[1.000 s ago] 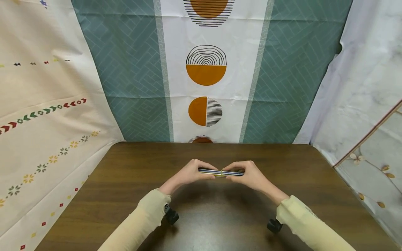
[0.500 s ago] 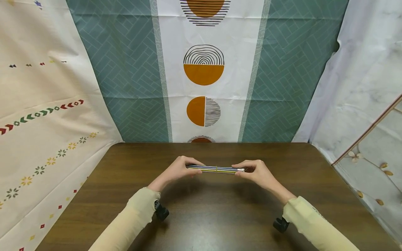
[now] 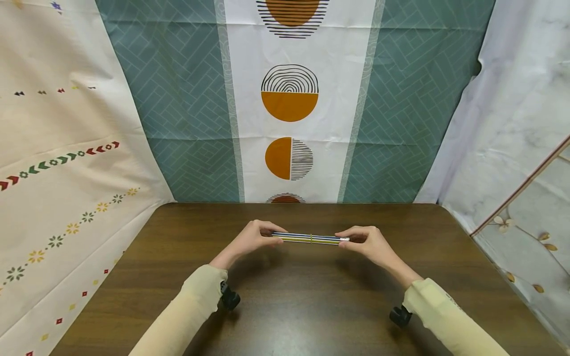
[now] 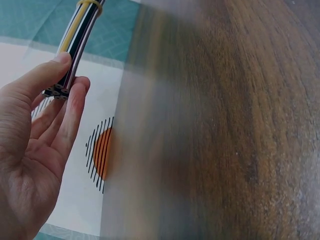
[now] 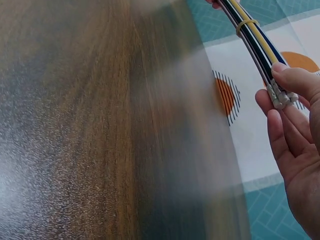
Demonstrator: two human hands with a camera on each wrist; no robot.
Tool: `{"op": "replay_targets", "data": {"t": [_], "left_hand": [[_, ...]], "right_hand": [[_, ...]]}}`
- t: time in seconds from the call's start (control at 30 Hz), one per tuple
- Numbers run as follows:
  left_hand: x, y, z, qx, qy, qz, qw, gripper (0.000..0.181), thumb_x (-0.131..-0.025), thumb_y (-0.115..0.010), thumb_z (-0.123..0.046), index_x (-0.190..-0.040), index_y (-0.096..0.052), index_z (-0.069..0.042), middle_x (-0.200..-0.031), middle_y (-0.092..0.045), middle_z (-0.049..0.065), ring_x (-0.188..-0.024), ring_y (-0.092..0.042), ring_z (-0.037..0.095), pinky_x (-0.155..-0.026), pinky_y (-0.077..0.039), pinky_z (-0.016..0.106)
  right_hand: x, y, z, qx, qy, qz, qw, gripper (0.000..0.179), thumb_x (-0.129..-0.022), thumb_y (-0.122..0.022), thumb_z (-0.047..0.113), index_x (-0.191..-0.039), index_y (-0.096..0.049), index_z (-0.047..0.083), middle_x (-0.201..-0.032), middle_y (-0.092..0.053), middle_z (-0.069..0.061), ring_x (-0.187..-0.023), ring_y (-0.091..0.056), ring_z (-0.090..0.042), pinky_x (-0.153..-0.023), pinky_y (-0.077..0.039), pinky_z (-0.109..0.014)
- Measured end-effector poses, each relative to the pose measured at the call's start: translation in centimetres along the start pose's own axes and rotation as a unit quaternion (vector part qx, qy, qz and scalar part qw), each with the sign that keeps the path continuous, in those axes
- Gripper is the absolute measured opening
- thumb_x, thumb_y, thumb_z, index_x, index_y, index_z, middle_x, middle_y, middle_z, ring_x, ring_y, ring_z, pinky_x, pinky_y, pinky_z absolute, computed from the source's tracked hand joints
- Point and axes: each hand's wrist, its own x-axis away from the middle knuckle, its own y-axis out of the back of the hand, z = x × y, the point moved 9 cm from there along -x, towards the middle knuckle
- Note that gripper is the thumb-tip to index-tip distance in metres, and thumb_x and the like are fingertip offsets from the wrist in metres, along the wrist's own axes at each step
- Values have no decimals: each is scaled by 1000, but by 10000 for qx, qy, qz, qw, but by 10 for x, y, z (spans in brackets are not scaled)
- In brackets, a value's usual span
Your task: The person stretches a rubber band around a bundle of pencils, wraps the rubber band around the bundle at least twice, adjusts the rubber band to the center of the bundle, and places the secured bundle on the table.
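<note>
A bundle of pencils is held level above the table between both hands. A yellowish rubber band goes round its middle. My left hand pinches one end between thumb and fingers; in the left wrist view the left hand has the flat, dark pencil ends at its fingertips. At the other end, my right hand pinches the bundle. White eraser ends show beside the thumb of the right hand in the right wrist view. Yellow, white and dark stripes run along the pencils.
The brown wooden table lies under both hands. Behind it hangs a teal and white cloth with orange circles. A cream patterned cloth hangs at the left, a pale floral one at the right.
The hands have moved apart from near the bundle's middle to its ends, uncovering more of the pencils and the white erasers. Over the last half second the bundle shifts slightly right.
</note>
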Motion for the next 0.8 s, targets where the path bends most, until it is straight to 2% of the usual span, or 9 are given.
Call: {"op": "replay_targets", "data": {"t": [0.13, 0.23, 0.37, 0.47, 0.57, 0.7, 0.8], "left_hand": [[-1, 1, -4, -96, 6, -1, 10000, 30, -88, -75, -14, -116, -73, -5, -108, -73, 18, -83, -67, 46, -77, -57, 43], [-3, 1, -3, -153, -12, -8, 9999, 28, -88, -75, -15, -115, -73, -6, -107, -73, 17, -81, -68, 43, -74, -56, 35], [-9, 2, 4, -172, -40, -67, 9998, 27, -87, -76, -17, -114, -74, -11, -108, -71, 12, -81, -71, 26, -74, -56, 27], [-13, 0, 6, -245, -34, -117, 9996, 27, -88, -75, -14, -114, -74, -11, -110, -70, 11, -86, -70, 15, -77, -55, 24], [-19, -1, 8, -426, -53, -202, 9989, 26, -89, -74, -12, -115, -74, -10, -113, -70, 11, -90, -69, 11, -81, -54, 25], [-27, -2, 12, -608, -21, -311, 9977, 25, -88, -75, -13, -113, -74, -12, -113, -70, 10, -93, -69, 14, -85, -53, 29], [-32, -4, 16, -725, -20, -345, 9968, 25, -88, -75, -14, -112, -74, -11, -113, -71, 10, -93, -69, 16, -86, -54, 31]], "right_hand": [[-1, 2, 1, 29, -45, -42, 10000, 29, -86, -78, 24, -113, -75, 14, -110, -74, -8, -84, -65, -6, -76, -56, -22], [-2, 4, 1, 70, -47, -69, 9999, 29, -85, -78, 24, -113, -75, 14, -108, -74, -9, -83, -66, -7, -74, -56, -22], [-4, 6, -6, 63, -152, -106, 9998, 30, -85, -79, 28, -112, -76, 16, -106, -73, -8, -77, -69, -24, -66, -58, -35], [-6, 8, -11, 16, -239, -136, 9996, 30, -87, -77, 27, -114, -75, 14, -110, -73, -11, -80, -69, -34, -66, -58, -42], [-9, 10, -16, 7, -183, -180, 9997, 30, -90, -74, 25, -116, -74, 11, -115, -72, -12, -88, -69, -34, -72, -59, -39], [-13, 12, -25, -8, -139, -202, 9997, 30, -92, -70, 24, -118, -73, 9, -119, -71, -13, -96, -69, -35, -77, -58, -29], [-15, 13, -33, -54, -214, -199, 9996, 30, -92, -70, 24, -118, -73, 9, -120, -70, -13, -98, -70, -28, -79, -57, -24]]}}
